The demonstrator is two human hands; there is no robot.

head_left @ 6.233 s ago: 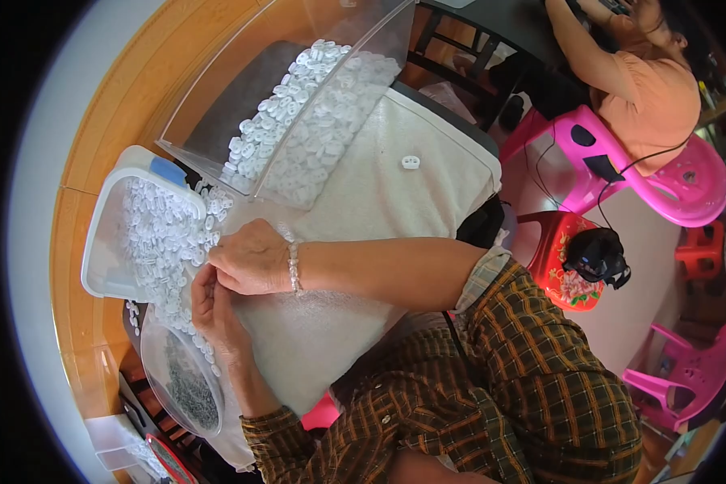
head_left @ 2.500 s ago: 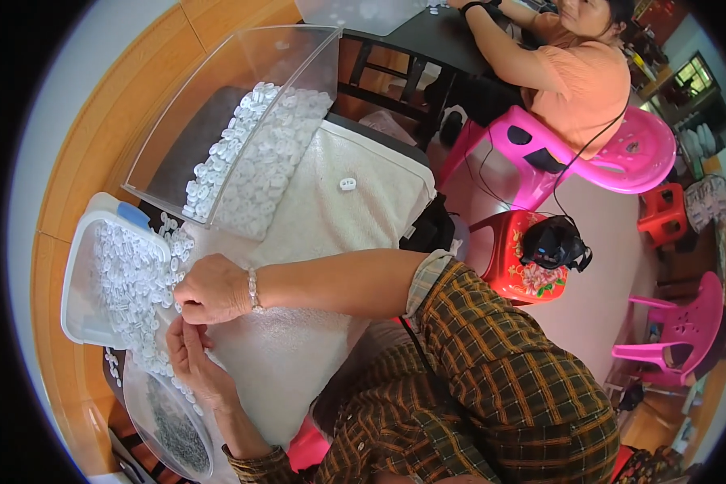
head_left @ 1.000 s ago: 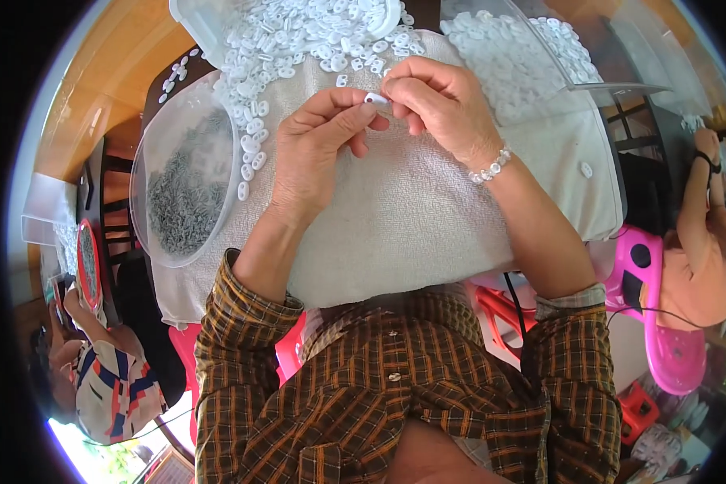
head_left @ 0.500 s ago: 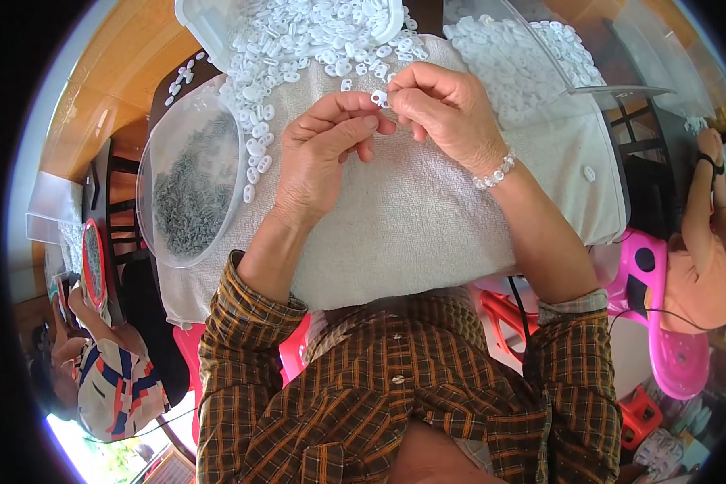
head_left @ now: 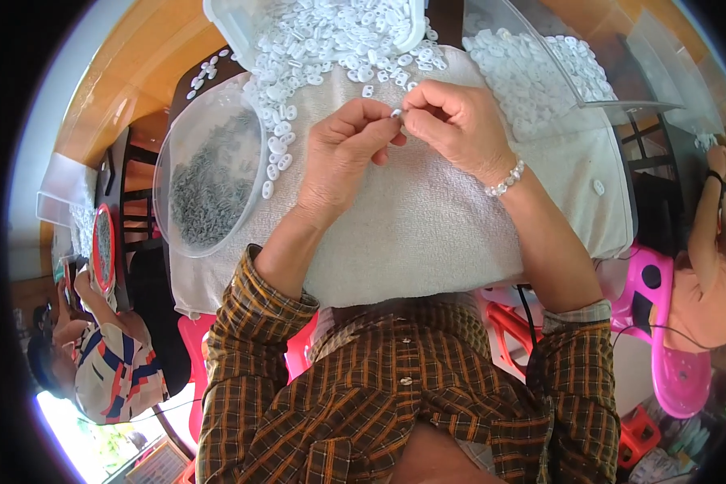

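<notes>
Upper centre of frame, over the towel [head_left: 427, 234]: left hand [head_left: 343, 157] and right hand [head_left: 452, 125] met fingertip to fingertip, both grips pinched on one small white piece [head_left: 395, 114]; button pile [head_left: 323, 40] just above.

Rough matt terry towel [head_left: 427, 234], glossy white plastic pieces [head_left: 315, 40], clear plastic bowl [head_left: 173, 169]
</notes>
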